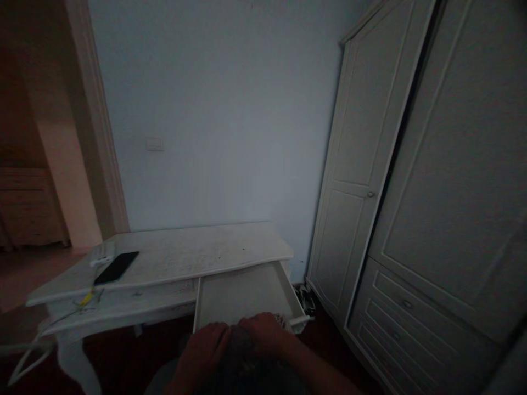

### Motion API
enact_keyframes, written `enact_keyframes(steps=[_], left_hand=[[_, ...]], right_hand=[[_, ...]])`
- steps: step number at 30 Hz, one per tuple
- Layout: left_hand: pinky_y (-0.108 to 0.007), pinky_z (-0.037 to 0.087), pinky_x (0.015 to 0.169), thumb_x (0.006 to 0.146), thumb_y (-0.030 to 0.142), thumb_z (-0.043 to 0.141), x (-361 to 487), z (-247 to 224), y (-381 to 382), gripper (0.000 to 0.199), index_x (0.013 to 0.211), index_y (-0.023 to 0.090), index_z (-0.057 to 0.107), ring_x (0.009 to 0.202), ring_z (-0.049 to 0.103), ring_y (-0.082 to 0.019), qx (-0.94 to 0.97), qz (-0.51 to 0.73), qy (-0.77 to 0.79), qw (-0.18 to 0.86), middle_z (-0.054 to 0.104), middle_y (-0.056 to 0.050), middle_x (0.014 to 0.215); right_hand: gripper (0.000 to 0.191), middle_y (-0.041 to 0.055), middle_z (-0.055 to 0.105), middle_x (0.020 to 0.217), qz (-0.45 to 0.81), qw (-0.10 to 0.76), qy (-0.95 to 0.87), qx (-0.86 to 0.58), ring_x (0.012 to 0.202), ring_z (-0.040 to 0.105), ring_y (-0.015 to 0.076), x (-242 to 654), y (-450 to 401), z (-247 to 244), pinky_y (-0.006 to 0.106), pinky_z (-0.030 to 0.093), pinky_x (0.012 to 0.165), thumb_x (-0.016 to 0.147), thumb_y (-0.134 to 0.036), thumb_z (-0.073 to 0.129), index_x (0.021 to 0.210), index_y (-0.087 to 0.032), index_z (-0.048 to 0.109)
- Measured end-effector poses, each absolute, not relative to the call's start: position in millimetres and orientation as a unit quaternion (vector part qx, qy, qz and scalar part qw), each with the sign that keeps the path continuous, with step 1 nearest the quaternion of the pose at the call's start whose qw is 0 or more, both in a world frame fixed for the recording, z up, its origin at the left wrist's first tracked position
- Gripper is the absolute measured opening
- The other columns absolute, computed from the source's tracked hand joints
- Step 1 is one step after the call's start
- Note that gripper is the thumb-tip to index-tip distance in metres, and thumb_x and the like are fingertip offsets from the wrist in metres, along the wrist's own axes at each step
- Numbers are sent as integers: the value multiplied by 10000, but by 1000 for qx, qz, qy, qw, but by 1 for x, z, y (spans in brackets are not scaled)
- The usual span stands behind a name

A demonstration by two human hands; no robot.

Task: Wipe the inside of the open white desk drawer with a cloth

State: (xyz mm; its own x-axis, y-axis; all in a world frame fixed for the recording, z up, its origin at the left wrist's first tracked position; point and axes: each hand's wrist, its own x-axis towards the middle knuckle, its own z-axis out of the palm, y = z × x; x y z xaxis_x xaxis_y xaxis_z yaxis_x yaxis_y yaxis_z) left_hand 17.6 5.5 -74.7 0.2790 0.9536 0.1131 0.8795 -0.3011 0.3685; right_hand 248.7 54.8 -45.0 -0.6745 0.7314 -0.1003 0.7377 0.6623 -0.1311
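At near drawer [242, 293], with curled left hand [206, 345] and right hand [265, 332], cannot tell grip; could jam drawer pulling askew.

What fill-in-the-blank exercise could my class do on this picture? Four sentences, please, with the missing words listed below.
1. The drawer under the top of the white desk is not shut but ____.
2. The left hand and right hand are at the ____ of that drawer, not at its back.
3. The phone lying on the desk is coloured ____.
4. The tall wardrobe stands on the ____ side of the picture.

Missing words: open; front; black; right.
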Motion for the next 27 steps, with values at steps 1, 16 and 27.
enact_keyframes(steps=[1,16,27], left_hand=[[-461,508,1119,1083,443,248,20,-72,5,520,1206,272,724,1223,686,-282,800,131,576,106,765,-97,1265],[-423,476,1173,1062,524,200,6,-95,10,664,1557,200,501,1385,600,-276,794,199,567,94,628,-129,1522],[-425,553,919,1077,506,212,34,-61,-2,596,1214,203,707,1069,755,-311,779,17,625,47,802,-138,1116]], right_hand=[[640,103,801,1160,-81,20,906,415,1067,757,372,270,56,-39,387,547,860,763,-628,771,1295,-280,697],[393,161,801,1107,-67,3,926,372,987,771,352,184,45,-53,402,566,847,890,-429,684,1210,-206,740],[428,82,811,1129,-125,-49,848,513,1076,744,342,303,49,-39,362,509,885,811,-515,764,1181,-301,751]])
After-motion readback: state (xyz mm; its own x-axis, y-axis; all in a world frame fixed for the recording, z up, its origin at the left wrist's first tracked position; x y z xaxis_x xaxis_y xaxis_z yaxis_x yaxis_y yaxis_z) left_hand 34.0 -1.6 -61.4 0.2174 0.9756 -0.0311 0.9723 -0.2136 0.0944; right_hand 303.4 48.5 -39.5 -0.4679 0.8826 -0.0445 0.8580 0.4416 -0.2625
